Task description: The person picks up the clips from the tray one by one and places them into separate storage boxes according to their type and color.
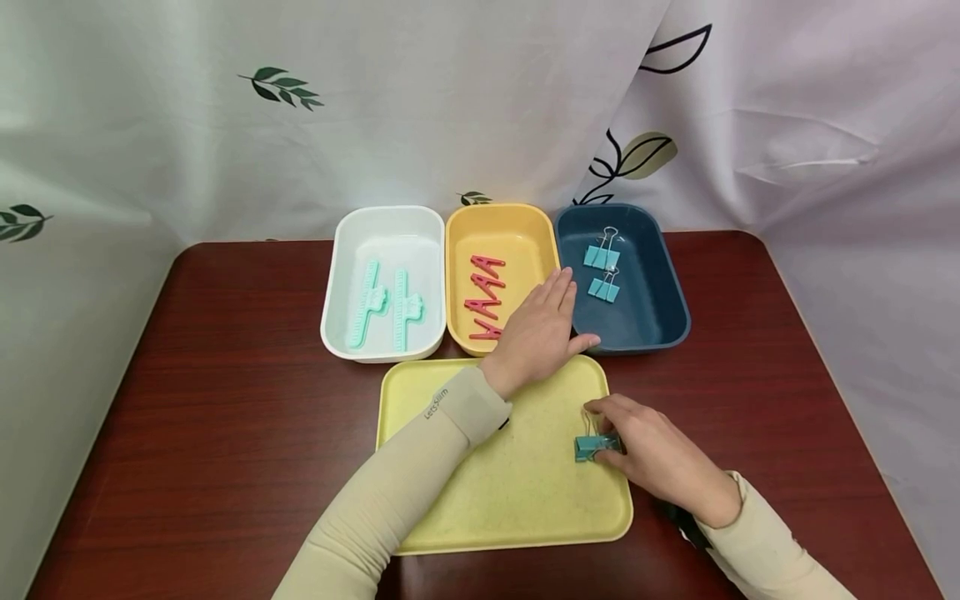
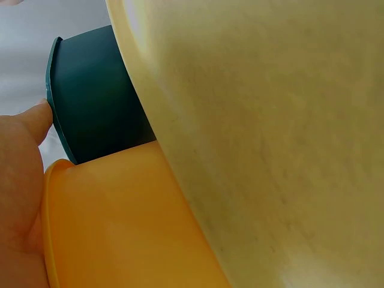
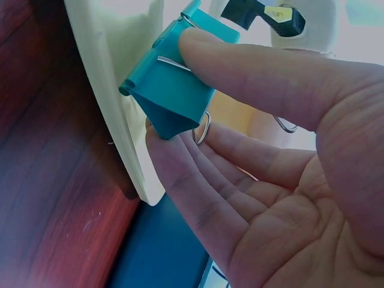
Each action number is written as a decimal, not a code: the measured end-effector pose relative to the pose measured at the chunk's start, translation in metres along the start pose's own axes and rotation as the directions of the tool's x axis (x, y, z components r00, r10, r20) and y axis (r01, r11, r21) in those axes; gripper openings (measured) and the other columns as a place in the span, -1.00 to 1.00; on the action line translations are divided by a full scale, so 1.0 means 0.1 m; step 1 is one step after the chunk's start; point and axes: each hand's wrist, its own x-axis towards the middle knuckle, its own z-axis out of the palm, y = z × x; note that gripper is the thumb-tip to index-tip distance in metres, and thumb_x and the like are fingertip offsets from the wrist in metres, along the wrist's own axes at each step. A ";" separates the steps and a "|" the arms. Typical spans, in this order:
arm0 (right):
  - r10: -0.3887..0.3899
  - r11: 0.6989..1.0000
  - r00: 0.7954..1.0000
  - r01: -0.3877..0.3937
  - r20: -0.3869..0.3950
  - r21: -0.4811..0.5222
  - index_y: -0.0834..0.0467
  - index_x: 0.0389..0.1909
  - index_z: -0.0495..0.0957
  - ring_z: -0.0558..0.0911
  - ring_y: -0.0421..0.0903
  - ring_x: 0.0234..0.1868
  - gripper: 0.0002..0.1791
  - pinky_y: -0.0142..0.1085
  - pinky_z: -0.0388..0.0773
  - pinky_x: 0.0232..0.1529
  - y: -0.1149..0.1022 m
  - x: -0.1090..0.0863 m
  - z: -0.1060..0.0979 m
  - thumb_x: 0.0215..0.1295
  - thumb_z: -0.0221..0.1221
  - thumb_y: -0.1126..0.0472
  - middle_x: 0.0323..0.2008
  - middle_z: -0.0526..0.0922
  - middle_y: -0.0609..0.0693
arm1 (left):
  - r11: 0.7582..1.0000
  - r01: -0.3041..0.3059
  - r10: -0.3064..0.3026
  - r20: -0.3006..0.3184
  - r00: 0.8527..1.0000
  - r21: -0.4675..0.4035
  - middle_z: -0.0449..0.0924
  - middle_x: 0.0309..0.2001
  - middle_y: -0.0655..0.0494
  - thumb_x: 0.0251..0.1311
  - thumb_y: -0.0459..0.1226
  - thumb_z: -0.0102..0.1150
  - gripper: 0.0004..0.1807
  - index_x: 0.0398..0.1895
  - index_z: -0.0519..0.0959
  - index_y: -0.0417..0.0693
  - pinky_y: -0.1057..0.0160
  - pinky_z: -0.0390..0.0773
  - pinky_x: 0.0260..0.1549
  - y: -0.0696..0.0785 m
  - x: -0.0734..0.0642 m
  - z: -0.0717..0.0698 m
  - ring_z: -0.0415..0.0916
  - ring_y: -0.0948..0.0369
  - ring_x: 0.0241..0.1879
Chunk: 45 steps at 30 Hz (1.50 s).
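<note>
My right hand [image 1: 660, 450] pinches a teal binder clip [image 1: 588, 448] over the right side of the yellow tray [image 1: 525, 500]. In the right wrist view, the thumb presses on the teal binder clip [image 3: 174, 90] and the fingers lie beneath it. More teal shows behind it; whether that is a second clip I cannot tell. With straight fingers, my left hand [image 1: 536, 333] lies over the adjoining rims of the orange-yellow bin [image 1: 525, 225] and the dark blue bin [image 1: 652, 308]. Two teal binder clips [image 1: 602, 257] lie in the blue bin.
Several red clothespin-like clips [image 1: 483, 306] lie in the orange-yellow bin, partly hidden by the left hand. To its left, a white bin [image 1: 390, 218] holds two mint long-bar clips [image 1: 405, 308]. The bins stand side by side behind the tray on a dark red table [image 1: 225, 400], before a curtain.
</note>
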 end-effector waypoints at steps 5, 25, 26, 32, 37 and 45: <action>-0.001 1.000 1.000 0.001 -0.015 -0.002 0.28 0.09 0.57 0.55 -0.30 -0.30 -0.41 -0.30 0.60 -0.26 0.01 0.00 -0.02 0.00 0.54 0.29 -0.26 0.56 -0.15 | 1.000 0.000 0.000 0.002 1.000 0.003 -0.14 0.61 -0.13 0.42 0.28 -0.16 -0.05 0.56 0.10 -0.27 0.13 -0.11 0.50 0.00 0.00 0.00 -0.29 0.03 0.59; 0.010 1.000 0.993 -0.012 -0.114 -0.025 0.32 0.13 0.55 0.66 -0.19 -0.24 -0.35 -0.19 0.67 -0.18 0.09 0.00 -0.21 -0.05 0.55 0.35 -0.11 0.64 0.03 | 1.000 0.002 -0.002 -0.001 1.000 0.014 -0.14 0.61 -0.13 0.43 0.28 -0.17 -0.06 0.56 0.10 -0.27 0.13 -0.11 0.50 0.00 -0.01 -0.01 -0.28 0.03 0.59; 0.010 1.000 0.993 -0.013 -0.120 -0.021 0.32 0.13 0.55 0.67 -0.19 -0.24 -0.35 -0.20 0.67 -0.18 0.10 0.00 -0.22 -0.04 0.55 0.35 -0.10 0.64 0.03 | 1.000 0.002 -0.002 -0.001 1.000 0.013 -0.15 0.61 -0.12 0.43 0.28 -0.17 -0.06 0.56 0.09 -0.27 0.13 -0.11 0.51 0.00 -0.01 -0.01 -0.28 0.03 0.59; 0.019 1.000 0.988 -0.018 -0.151 0.008 0.34 0.13 0.55 0.69 -0.14 -0.23 -0.36 -0.15 0.68 -0.17 0.14 0.01 -0.28 -0.02 0.53 0.36 -0.10 0.64 0.06 | 1.000 0.002 -0.002 -0.001 1.000 0.008 -0.14 0.61 -0.13 0.43 0.28 -0.18 -0.06 0.55 0.09 -0.28 0.13 -0.10 0.50 0.00 0.00 -0.01 -0.28 0.03 0.59; 0.026 1.000 0.984 -0.027 -0.177 -0.004 0.35 0.17 0.53 0.72 -0.07 -0.21 -0.36 -0.11 0.69 -0.17 0.17 0.01 -0.35 0.03 0.51 0.35 -0.06 0.64 0.11 | 1.000 0.000 0.000 -0.002 1.000 0.010 -0.14 0.61 -0.13 0.43 0.28 -0.18 -0.06 0.55 0.09 -0.28 0.12 -0.10 0.50 0.00 0.00 -0.01 -0.28 0.03 0.59; 0.017 0.999 0.976 -0.027 -0.217 -0.043 0.35 0.25 0.47 0.69 0.02 -0.16 -0.33 -0.04 0.68 -0.17 0.23 0.05 -0.46 0.10 0.46 0.36 0.02 0.59 0.17 | 1.000 -0.001 0.001 -0.003 1.000 0.000 -0.14 0.61 -0.12 0.42 0.28 -0.16 -0.06 0.56 0.09 -0.27 0.12 -0.10 0.50 0.00 0.00 0.00 -0.28 0.03 0.59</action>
